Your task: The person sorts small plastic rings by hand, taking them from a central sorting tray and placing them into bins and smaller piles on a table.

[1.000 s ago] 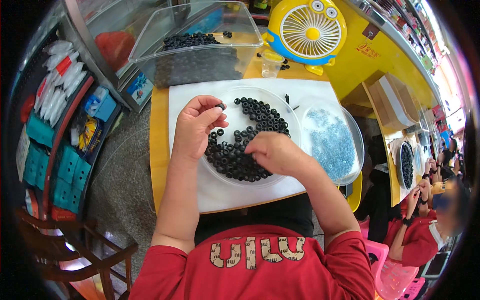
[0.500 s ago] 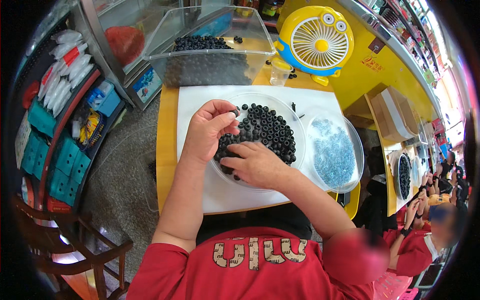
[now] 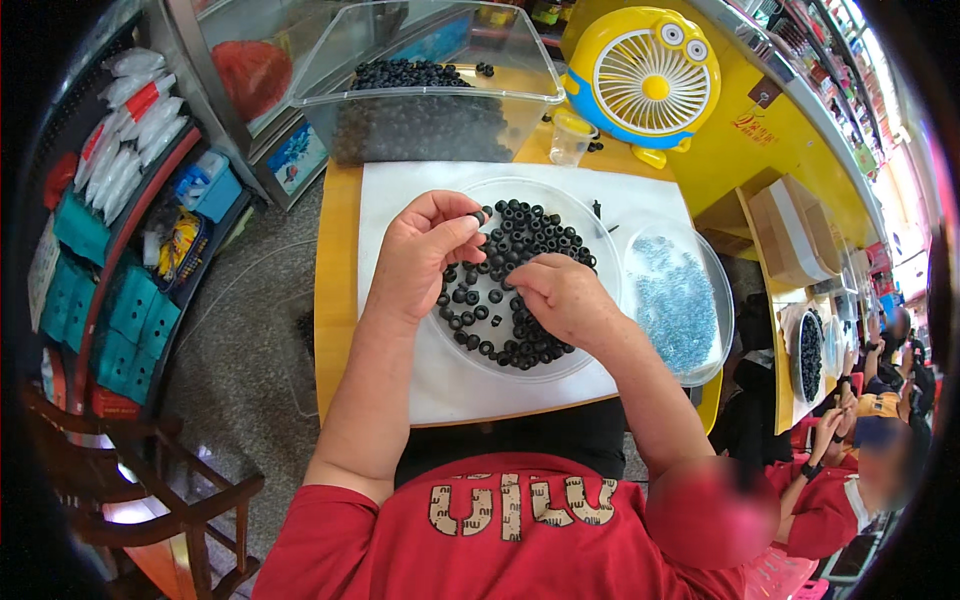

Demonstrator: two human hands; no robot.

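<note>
A round clear plastic dish on the table in front of me holds a heap of small black ring-shaped parts. Above its left side, my left hand is closed, pinching one small black part between thumb and fingertips. Inside the dish, my right hand has its fingers drawn together among the parts; what they hold, if anything, is hidden. To the right of this dish, a second clear dish contains many tiny clear-blue pieces.
A large clear bin of black parts stands at the table's back, beside a small clear cup and a yellow-blue fan. White sheeting covers the tabletop. Shelves and a wooden chair are left; other people sit at right.
My right hand has shifted right and its fingers have drawn together, baring scattered parts at the dish's left. My left hand keeps its pinch nearly in place. The view has shifted slightly.
</note>
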